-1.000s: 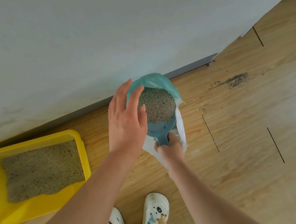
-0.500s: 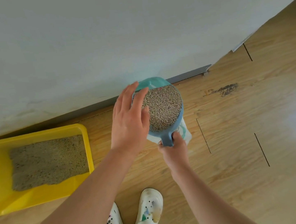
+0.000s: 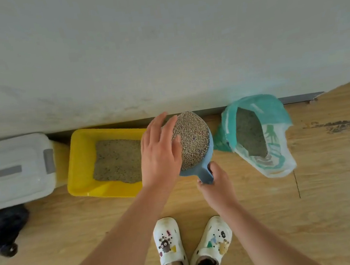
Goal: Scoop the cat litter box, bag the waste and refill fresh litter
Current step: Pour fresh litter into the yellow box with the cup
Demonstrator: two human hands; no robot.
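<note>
Refilling looks midway: the yellow plastic litter tray (image 3: 78,167) is part filled, the open teal plastic litter bag (image 3: 279,147) stands right of it, and between them the heaped blue plastic scoop (image 3: 199,172), unpoured, sits in the closed grip of the right hand (image 3: 215,186), the left hand (image 3: 159,156) open alongside

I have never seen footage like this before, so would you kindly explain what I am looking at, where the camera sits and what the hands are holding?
There is no machine here. A person wears a camera on the head, looking forward and down, so you see their own arms and white shoes. The right hand grips the handle of a blue scoop piled high with litter. The left hand is open and held flat beside that pile. On the wooden floor, along the wall, stand a white lidded bin, the yellow litter box, partly filled, and an open litter bag. A dark thing at the far left is too unclear to name.
</note>
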